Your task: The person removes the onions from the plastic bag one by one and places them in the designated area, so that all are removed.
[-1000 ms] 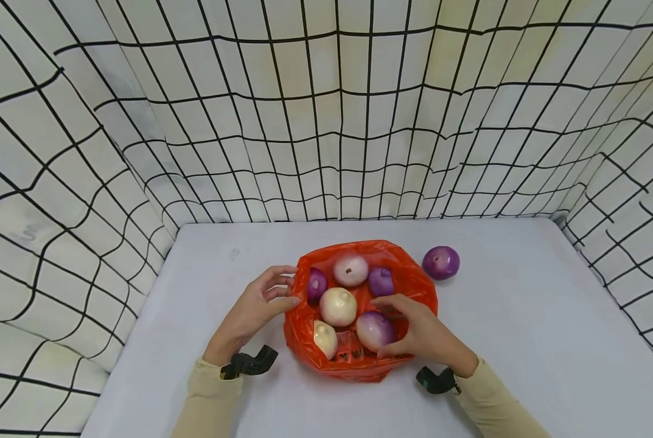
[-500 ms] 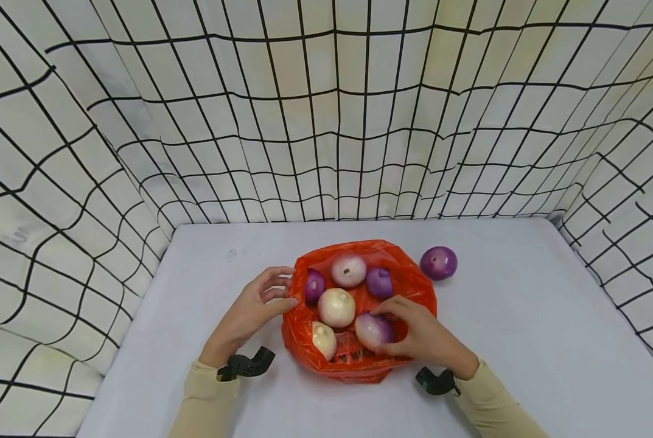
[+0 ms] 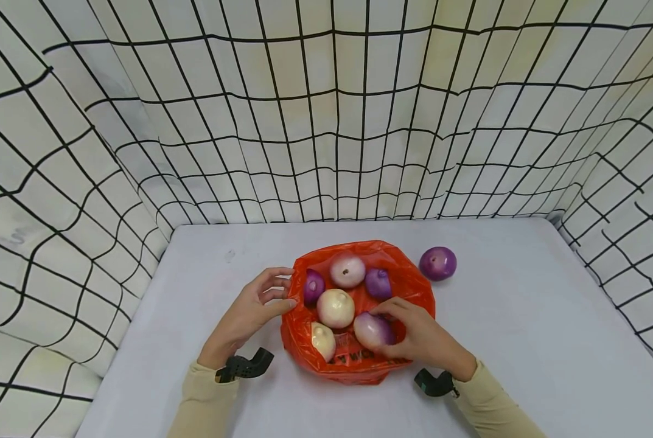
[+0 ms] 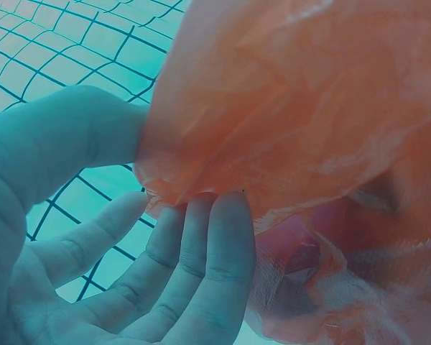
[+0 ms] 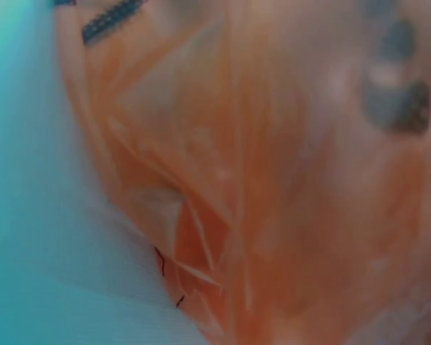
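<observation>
A red plastic bag [image 3: 359, 359] lies spread wide on the white table in the head view, with several onions inside. My left hand [image 3: 252, 313] holds the bag's left rim between thumb and fingers; in the left wrist view, the fingertips [image 4: 230, 208] touch the thin film. Inside the bag at the right front, my right hand [image 3: 422, 331] grips a pale purple onion [image 3: 371, 330] with thumb and fingers on either side. Around it sit a whitish onion [image 3: 335, 308], a paler onion [image 3: 348, 271] and a purple onion [image 3: 378, 283]. Bag film fills most of the right wrist view, hiding the right hand.
A single purple onion [image 3: 438, 263] rests on the table [image 3: 512, 304] just outside the bag, to its back right. Black grid netting [image 3: 337, 134] over white walls encloses the back and both sides of the table.
The right hand's fingers have closed down onto the pale purple onion. The left hand stays at the bag's rim. The head view has shifted slightly.
</observation>
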A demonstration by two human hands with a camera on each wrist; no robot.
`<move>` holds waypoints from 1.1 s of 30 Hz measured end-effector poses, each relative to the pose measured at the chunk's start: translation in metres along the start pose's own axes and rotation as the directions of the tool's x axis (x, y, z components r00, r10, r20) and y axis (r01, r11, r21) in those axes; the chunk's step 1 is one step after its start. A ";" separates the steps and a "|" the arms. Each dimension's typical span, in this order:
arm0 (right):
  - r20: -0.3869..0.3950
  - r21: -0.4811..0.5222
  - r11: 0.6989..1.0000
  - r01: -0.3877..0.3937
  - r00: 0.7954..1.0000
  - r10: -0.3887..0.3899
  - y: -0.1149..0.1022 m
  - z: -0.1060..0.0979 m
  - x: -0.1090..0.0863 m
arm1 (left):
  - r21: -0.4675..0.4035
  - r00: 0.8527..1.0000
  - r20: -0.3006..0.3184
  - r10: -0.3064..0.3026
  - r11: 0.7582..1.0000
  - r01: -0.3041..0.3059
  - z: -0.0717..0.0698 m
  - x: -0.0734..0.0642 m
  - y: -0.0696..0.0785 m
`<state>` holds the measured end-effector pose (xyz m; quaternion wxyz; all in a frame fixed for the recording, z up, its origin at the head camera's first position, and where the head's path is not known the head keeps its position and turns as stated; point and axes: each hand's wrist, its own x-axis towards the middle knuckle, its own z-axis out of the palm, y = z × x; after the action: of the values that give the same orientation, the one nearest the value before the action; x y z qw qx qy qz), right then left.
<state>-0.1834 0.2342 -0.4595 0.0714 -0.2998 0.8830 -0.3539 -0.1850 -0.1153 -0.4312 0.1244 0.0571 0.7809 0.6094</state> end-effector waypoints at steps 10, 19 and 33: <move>-0.020 -0.002 1.000 0.013 1.000 -0.013 0.002 0.001 -0.001 | 0.014 1.000 -0.007 -0.008 1.000 0.009 0.000 -0.001 0.000; -0.046 0.000 1.000 0.016 0.999 -0.016 0.000 -0.002 -0.001 | 0.014 1.000 -0.005 -0.005 1.000 0.005 0.000 0.000 0.000; -0.160 0.014 0.997 0.073 0.985 -0.070 -0.006 -0.015 -0.005 | 0.012 1.000 -0.002 0.000 1.000 0.000 0.001 -0.002 0.003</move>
<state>-0.1822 0.2426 -0.4447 -0.0092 -0.3012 0.8711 -0.3878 -0.1833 -0.1136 -0.4285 0.1234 0.0573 0.7848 0.6047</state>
